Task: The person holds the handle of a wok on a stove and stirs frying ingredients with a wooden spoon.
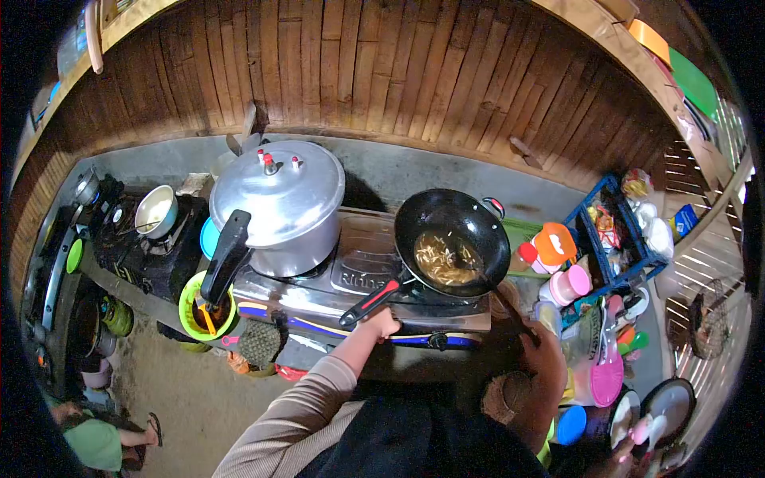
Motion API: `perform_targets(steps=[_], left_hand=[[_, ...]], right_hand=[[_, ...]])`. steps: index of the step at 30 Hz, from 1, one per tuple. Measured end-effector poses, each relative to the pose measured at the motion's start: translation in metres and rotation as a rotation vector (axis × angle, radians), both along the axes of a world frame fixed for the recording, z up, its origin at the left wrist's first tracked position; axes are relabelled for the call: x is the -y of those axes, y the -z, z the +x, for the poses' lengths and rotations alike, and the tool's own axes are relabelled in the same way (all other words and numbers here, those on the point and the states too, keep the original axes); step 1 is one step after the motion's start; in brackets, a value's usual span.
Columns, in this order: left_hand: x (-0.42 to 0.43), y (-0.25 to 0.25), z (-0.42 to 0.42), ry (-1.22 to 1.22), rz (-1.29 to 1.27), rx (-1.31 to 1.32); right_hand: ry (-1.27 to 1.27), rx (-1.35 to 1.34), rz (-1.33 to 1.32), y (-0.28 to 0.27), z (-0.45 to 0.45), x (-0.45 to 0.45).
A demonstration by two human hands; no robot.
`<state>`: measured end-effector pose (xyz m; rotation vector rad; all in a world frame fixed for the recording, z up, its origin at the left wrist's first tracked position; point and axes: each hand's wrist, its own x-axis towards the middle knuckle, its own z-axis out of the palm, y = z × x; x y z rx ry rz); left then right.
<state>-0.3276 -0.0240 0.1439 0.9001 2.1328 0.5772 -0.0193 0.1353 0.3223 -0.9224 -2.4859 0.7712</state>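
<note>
The left hand (380,325) is curled at the front edge of the stove (366,267), right beneath the wok's red-and-black handle (370,303); whether it grips that handle or only the edge, I cannot tell. The right hand (544,352) is closed around a dark utensil (514,313), whose far end reaches into the wok (430,215). That wok sits on the burner ahead of and between the two hands, with pale strips (446,259) lying in brownish liquid at its bottom.

Just beside the right hand, on its outer side, is a pink-lidded container (607,380). Left of the left hand are a lime-green bowl (185,306) with an orange utensil (206,317) in it and, further forward, a large pressure cooker (279,195) on the other burner. Ahead and right of the right hand stand an orange-topped jar (554,244) and a blue basket (635,276).

Well left of the left hand is a second stove (127,263) bearing a pale bowl (163,223). Beyond both hands rises a bamboo wall (358,72).
</note>
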Motion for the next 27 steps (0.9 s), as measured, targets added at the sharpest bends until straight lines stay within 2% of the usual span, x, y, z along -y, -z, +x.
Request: perform_targets(steps=[4, 6, 9, 13, 15, 16, 18, 21, 24, 27], left_hand=[[0.001, -0.002, 0.0, 0.017, -0.005, -0.008], [-0.004, 0.015, -0.003, 0.009, -0.031, 0.015], [-0.001, -0.002, 0.0, 0.0, -0.048, 0.026], [-0.004, 0.011, -0.001, -0.031, -0.012, 0.05], [-0.003, 0.004, -0.001, 0.004, -0.059, 0.043], [-0.001, -0.003, 0.0, 0.003, -0.059, 0.044], [0.001, -0.014, 0.002, -0.003, -0.078, 0.038], [-0.001, -0.005, 0.001, 0.0, -0.076, 0.035], [-0.003, 0.009, -0.001, 0.011, -0.015, 0.007], [0.0, -0.006, 0.001, 0.019, -0.074, -0.007]], right_hand=[[0.009, 0.068, -0.047, -0.021, 0.023, 0.01], [0.06, 0.066, -0.218, -0.024, 0.038, 0.008], [-0.009, -0.024, -0.175, -0.058, 0.042, 0.029], [0.068, -0.123, -0.314, -0.041, 0.049, 0.027], [0.047, 0.142, -0.161, -0.025, 0.045, 0.014], [0.047, 0.142, -0.161, -0.025, 0.035, 0.019], [0.049, 0.123, -0.015, -0.024, 0.008, 0.032], [-0.059, -0.003, -0.041, -0.001, -0.012, 0.02], [-0.013, 0.015, -0.025, 0.008, -0.036, 0.02], [-0.015, -0.093, -0.038, 0.042, -0.059, 0.003]])
